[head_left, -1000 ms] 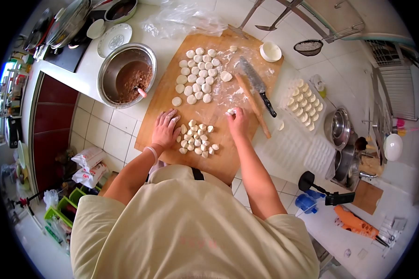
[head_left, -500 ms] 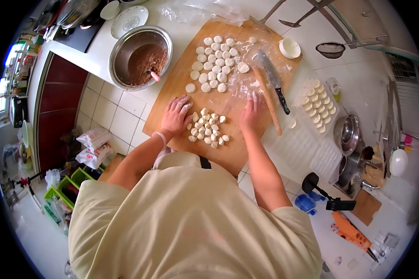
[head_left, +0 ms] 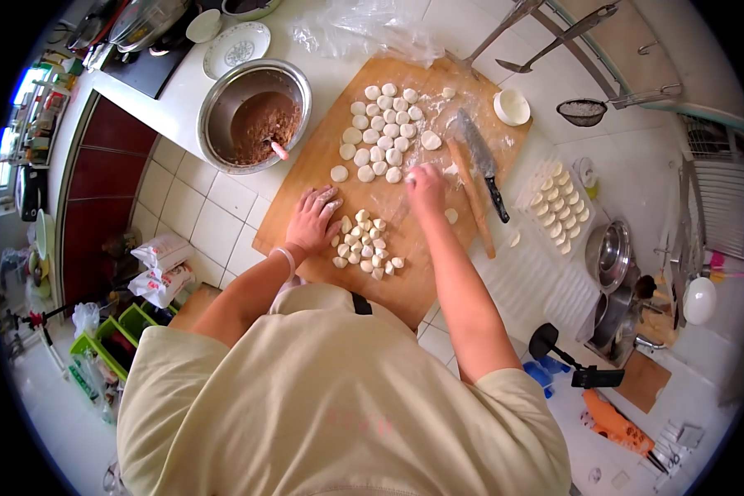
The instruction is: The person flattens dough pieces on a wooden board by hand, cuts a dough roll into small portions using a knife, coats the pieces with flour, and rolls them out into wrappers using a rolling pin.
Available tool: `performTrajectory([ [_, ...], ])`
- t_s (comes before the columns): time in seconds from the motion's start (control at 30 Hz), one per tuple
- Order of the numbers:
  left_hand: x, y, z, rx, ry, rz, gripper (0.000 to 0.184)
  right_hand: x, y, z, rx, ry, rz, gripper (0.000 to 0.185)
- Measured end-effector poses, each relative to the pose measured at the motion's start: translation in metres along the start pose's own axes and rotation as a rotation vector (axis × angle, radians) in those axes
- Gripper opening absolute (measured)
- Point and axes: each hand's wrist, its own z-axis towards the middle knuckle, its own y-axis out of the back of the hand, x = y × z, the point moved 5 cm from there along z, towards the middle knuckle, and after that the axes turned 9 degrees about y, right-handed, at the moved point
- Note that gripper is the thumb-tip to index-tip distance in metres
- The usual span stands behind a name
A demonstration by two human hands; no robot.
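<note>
My left hand [head_left: 312, 220] rests on the wooden board [head_left: 293, 194], fingers spread and dusted with flour, beside a loose pile of small uncut-looking dough lumps [head_left: 367, 245]. Right of that pile, my right hand [head_left: 426, 192] has its fingertips drawn together low over the board. Something whitish shows at the fingertips, too small to make out. Just above them lie rows of flattened dough rounds [head_left: 379, 142]. A single dough round [head_left: 451, 216] lies right of my right wrist. Farther right are the rolling pin [head_left: 471, 198] and a black-handled knife [head_left: 481, 157].
A steel bowl [head_left: 208, 124] of brown filling with a pink-handled utensil stands left of the board. A white plate [head_left: 236, 50] sits behind it. To the right, a clear tray [head_left: 572, 241] holds rows of dumplings. A white bowl [head_left: 512, 107] stands at the board's far right corner.
My right hand has moved left toward the dough rounds, and its fingers have gone from stretched out to drawn together. A dough round now shows beside that wrist. My left hand stays put.
</note>
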Motion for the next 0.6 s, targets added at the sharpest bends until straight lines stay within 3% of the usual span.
performTrajectory([
  [0.03,0.000,0.000,0.001,0.004,0.005,-0.007,0.046,0.006,-0.005,0.002,0.087,0.040,0.053,0.023],
  [0.23,0.002,-0.002,0.000,0.012,0.020,-0.052,0.046,-0.016,0.018,-0.039,-0.119,0.008,0.188,0.025],
  [0.47,-0.001,-0.001,0.001,0.014,0.007,-0.038,0.046,-0.020,0.017,-0.037,-0.122,0.044,0.036,0.030],
  [0.6,0.000,0.000,0.004,0.007,0.006,-0.026,0.047,-0.013,0.012,-0.022,0.000,-0.033,-0.057,0.046],
])
